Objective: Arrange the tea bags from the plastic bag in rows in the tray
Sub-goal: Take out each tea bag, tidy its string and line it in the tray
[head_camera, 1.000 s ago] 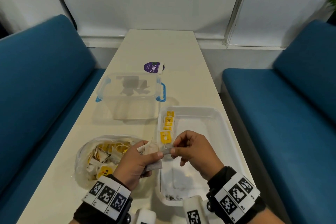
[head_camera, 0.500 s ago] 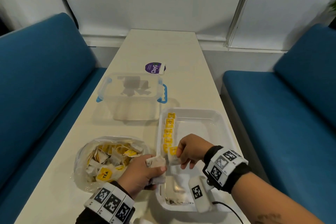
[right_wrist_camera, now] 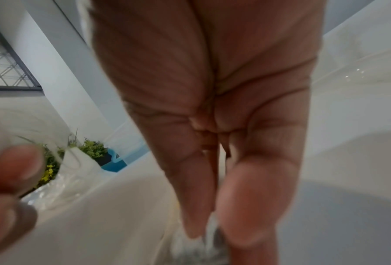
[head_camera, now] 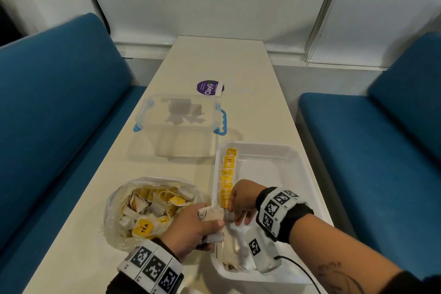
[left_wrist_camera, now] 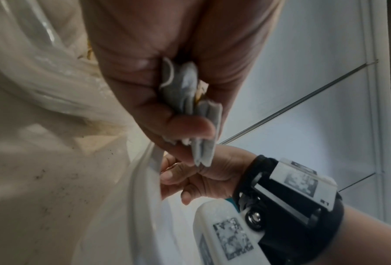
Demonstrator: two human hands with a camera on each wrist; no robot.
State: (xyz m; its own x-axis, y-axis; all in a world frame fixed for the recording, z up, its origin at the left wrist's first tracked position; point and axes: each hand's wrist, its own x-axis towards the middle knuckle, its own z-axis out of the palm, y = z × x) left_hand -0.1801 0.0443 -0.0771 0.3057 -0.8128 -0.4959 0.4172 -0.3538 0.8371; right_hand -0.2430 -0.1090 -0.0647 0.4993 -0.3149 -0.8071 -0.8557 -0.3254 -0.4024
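Now: both hands low over near-left corner of the tray [head_camera: 296,157], w/ wrist bands on each arm.

L hand [head_camera: 191,229]: knuckles up, forearm coming in from bottom edge, fingers curled round a small bunch of tea bags [head_camera: 211,213]. Left wrist view shows the bunch [left_wrist_camera: 189,100] squeezed between thumb and folded fingers, paper edges sticking out below. Hand sits at tray's left rim, betw. tray and plastic bag [head_camera: 152,210].

R hand [head_camera: 241,200]: arm crosses the tray from the right, wrist bent, fingers pointing down and toward the L hand. Thumb + forefinger pinch one tea bag [head_camera: 229,216] at near end of the row, just beside the L hand's bunch. Right wrist view: fingertips [right_wrist_camera: 253,206] pressed together on a grey blurred bag [right_wrist_camera: 210,238]; detail soft.

Row of tea bags [head_camera: 228,174] w/ yellow tags runs along tray's left wall, far end to about mid-tray. Rest of tray floor bare save dark crumbs at near edge.

Plastic bag lies open on the counter [head_camera: 214,59], left of tray, full of loose tea bags. Clear box w/ blue clips [head_camera: 181,124] behind it; purple round lid [head_camera: 210,87] farther back. Blue benches [head_camera: 55,107] either side.
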